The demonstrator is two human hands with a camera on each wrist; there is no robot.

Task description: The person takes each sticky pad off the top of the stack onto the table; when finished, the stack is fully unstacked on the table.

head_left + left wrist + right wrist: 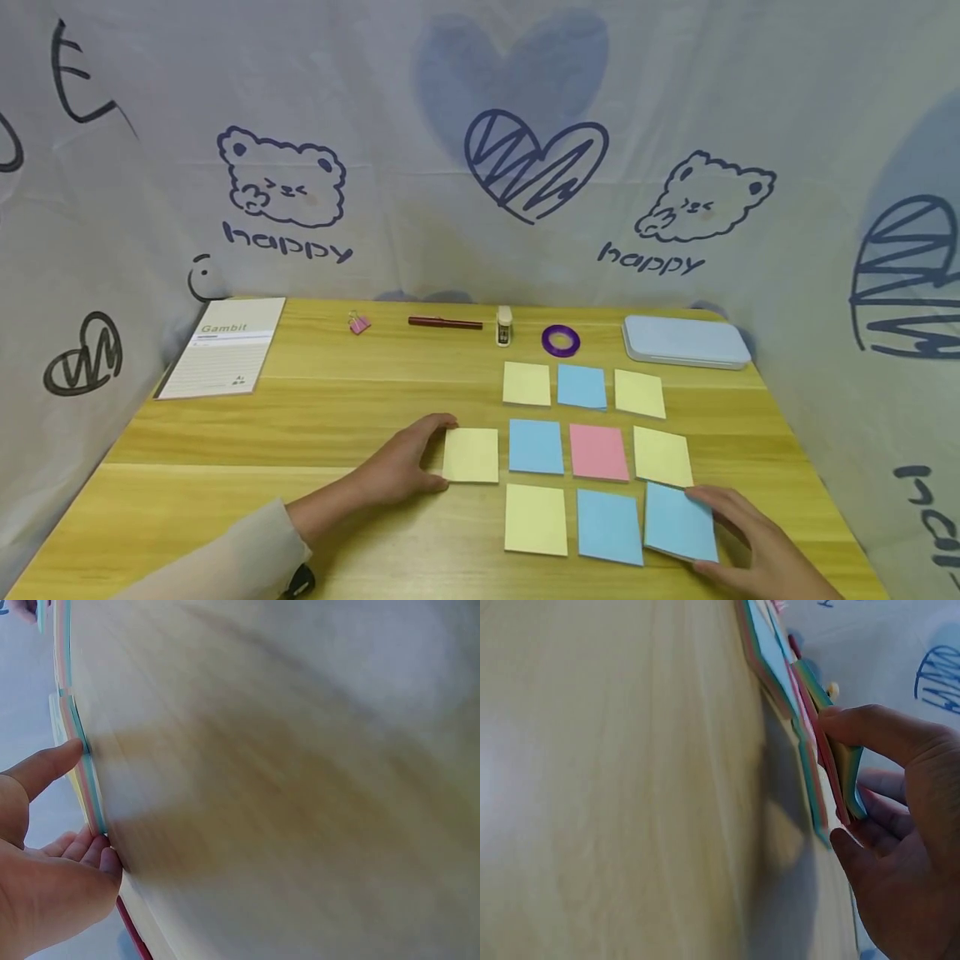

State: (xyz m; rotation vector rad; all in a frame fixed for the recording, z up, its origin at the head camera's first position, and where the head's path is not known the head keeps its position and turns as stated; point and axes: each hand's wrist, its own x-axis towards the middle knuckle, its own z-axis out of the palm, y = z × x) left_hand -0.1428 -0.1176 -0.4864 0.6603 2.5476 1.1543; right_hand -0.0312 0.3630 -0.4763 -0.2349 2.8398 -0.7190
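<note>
My left hand (397,465) grips a yellow sticky note pad (471,456) at the left end of the middle row, thumb at its near edge and fingers at the far one. The left wrist view shows the layered edge of this pad (88,787) against the wood. My right hand (765,537) pinches a blue sticky note pad (681,522) at the front right. In the right wrist view this pad (847,769) is tilted and raised off the table. Beside it lie another blue pad (610,527) and a yellow pad (662,456).
More pads lie in rows, among them a pink one (598,452). Along the back are a notebook (225,350), a pink binder clip (360,324), a dark red pen (446,322), a small white bottle-like item (503,326), a purple tape roll (561,341) and a pale blue case (686,341).
</note>
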